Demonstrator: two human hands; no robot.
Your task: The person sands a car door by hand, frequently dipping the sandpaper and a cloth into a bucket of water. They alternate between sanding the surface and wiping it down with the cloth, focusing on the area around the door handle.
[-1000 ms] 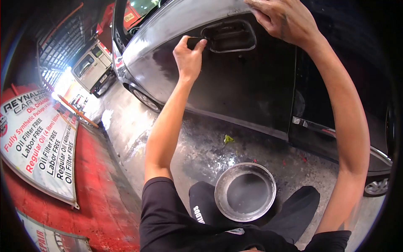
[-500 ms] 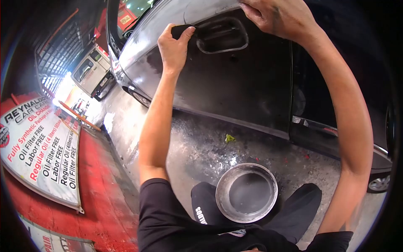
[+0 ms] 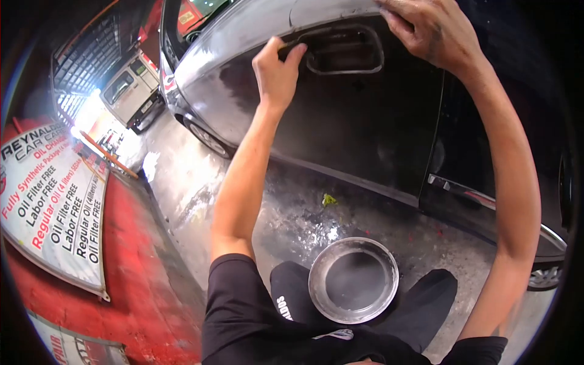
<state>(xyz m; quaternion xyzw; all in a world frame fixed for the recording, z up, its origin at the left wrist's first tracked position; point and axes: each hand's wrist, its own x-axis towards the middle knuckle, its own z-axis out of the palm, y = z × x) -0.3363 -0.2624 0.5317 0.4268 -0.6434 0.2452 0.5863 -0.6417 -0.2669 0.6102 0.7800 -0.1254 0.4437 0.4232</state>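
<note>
My left hand [image 3: 277,73] is up against a dark car door [image 3: 359,121], thumb and fingers pinched on a thin, dark flat piece [image 3: 284,53] like sandpaper. Just right of it is a rounded rectangular handle recess [image 3: 347,52] with a pale, worn rim. My right hand [image 3: 435,33] is at the top edge of the view, fingers curled against the upper part of the door. Whatever those fingers may hold is hidden. Dull grey, scuffed patches show along the door's upper side.
A round metal basin [image 3: 354,280] of grey liquid stands between my knees. A yellow-green scrap [image 3: 329,199] lies on the wet concrete floor [image 3: 292,213]. At left are a red wall [image 3: 146,261] and a printed sign [image 3: 61,207]. A white van [image 3: 131,91] stands farther back.
The view has shifted slightly, with the door lower and farther right. My left hand stays beside the recess, still pinching the dark piece, now less visible. My right hand remains high on the door.
</note>
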